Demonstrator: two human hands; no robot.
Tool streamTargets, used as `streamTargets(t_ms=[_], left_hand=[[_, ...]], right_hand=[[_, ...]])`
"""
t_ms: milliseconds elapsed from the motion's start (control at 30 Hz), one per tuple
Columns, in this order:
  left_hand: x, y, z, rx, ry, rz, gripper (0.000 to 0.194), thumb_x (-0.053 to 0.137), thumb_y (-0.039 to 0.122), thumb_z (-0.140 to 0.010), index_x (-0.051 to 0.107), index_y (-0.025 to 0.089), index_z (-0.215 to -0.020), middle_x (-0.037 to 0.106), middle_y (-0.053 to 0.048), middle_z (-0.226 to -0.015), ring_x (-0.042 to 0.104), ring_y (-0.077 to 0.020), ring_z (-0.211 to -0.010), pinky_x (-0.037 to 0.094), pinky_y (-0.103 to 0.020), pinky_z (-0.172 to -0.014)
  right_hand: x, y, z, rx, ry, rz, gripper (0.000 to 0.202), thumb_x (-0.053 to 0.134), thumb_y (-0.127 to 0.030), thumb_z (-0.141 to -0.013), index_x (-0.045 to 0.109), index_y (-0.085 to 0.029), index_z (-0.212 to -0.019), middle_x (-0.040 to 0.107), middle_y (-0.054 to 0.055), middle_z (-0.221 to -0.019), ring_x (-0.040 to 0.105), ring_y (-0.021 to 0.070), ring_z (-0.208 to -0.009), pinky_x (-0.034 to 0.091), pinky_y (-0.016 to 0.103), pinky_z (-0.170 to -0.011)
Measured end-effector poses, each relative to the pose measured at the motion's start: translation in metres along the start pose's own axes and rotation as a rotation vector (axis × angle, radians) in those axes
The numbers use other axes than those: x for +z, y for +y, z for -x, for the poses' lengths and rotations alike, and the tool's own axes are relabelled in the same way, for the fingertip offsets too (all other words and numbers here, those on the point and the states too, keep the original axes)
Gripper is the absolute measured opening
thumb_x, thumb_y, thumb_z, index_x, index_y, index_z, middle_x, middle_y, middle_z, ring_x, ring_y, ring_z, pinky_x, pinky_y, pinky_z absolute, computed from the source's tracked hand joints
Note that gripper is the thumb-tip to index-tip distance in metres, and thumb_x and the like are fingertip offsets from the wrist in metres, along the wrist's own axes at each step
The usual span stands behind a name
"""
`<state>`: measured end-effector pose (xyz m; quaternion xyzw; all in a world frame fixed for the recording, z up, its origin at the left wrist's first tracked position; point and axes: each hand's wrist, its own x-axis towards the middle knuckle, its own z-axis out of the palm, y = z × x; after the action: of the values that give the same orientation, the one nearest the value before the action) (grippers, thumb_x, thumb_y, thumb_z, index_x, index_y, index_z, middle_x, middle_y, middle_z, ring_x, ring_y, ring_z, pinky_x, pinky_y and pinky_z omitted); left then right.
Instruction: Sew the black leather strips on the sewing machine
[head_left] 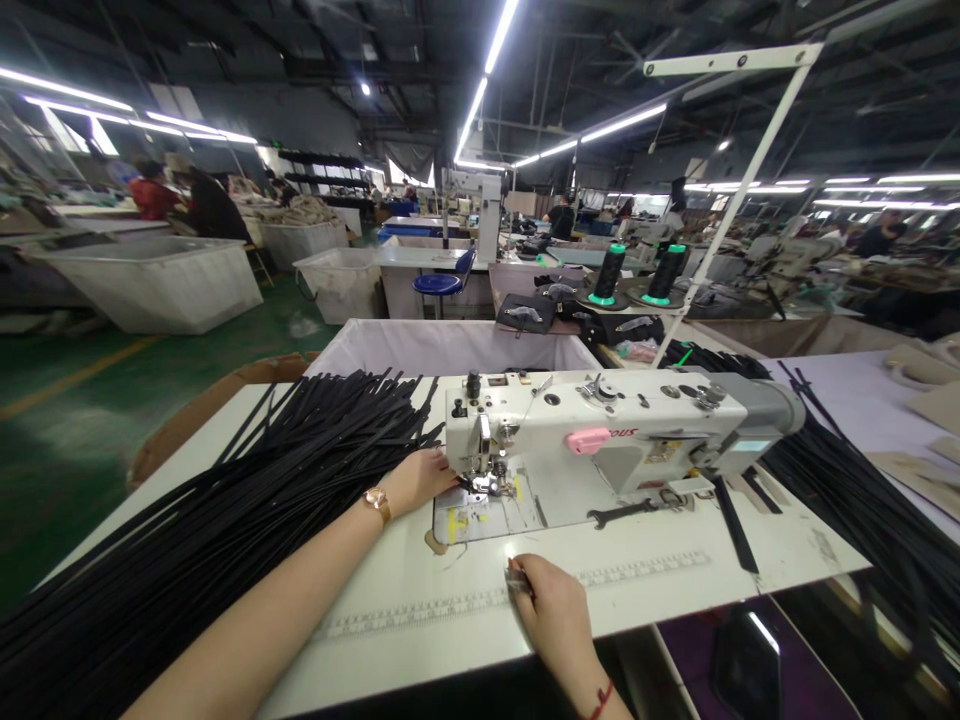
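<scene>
White work table (420, 590), flat top, near edge toward camera. Left half: large heap of black straps (225, 500), fanned from far centre to near left. Centre, far side: white sewing machine (600, 440). Black wrench (622, 513) on machine bed. Printed ruler scale (450, 605) along near edge. Right: single black strap (733, 525) lying flat; second strap bundle (862, 510) at right edge.

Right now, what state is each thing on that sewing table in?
Left hand: resting by the needle of the sewing machine.
Right hand: pinching a small metal tool.
Black strips: heaped loosely at the left.
Wrench: lying flat, untouched.
Thread cones: upright.
</scene>
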<state>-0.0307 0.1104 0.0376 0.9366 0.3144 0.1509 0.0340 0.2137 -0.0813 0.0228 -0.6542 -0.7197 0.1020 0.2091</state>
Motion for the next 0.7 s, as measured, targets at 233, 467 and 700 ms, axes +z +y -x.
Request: streamTargets(t_ms=[233, 467, 700], left_hand=[[0.007, 0.002, 0.023, 0.042, -0.082, -0.054, 0.033, 0.036, 0.019, -0.098, 0.057, 0.024, -0.122, 0.065, -0.008, -0.102, 0.062, -0.021, -0.091, 0.049, -0.034, -0.083], [0.001, 0.015, 0.02, 0.04, -0.149, -0.138, 0.034, 0.038, 0.012, -0.095, 0.054, 0.02, -0.124, 0.065, -0.01, -0.107, 0.062, -0.024, -0.096, 0.05, -0.038, -0.085], [0.005, 0.061, 0.02, -0.087, -0.249, -0.22, 0.027, 0.049, 0.006, -0.086, 0.056, 0.009, -0.112, 0.066, -0.015, -0.093, 0.065, -0.0287, -0.082, 0.053, -0.041, -0.073]], right_hand=[[-0.001, -0.001, -0.001, -0.002, -0.005, -0.019, 0.018, 0.045, -0.021, -0.09, 0.062, -0.023, -0.09, 0.07, 0.0, -0.08, 0.065, 0.0165, -0.073, 0.038, 0.025, -0.063], [0.0, 0.0, -0.001, -0.014, 0.008, -0.005, 0.018, 0.044, -0.021, -0.09, 0.062, -0.023, -0.088, 0.07, 0.0, -0.078, 0.064, 0.0162, -0.07, 0.036, 0.024, -0.061], [-0.002, -0.002, -0.001, -0.003, -0.014, -0.001, 0.018, 0.044, -0.02, -0.09, 0.062, -0.022, -0.088, 0.07, 0.0, -0.078, 0.064, 0.0162, -0.07, 0.036, 0.025, -0.061]])
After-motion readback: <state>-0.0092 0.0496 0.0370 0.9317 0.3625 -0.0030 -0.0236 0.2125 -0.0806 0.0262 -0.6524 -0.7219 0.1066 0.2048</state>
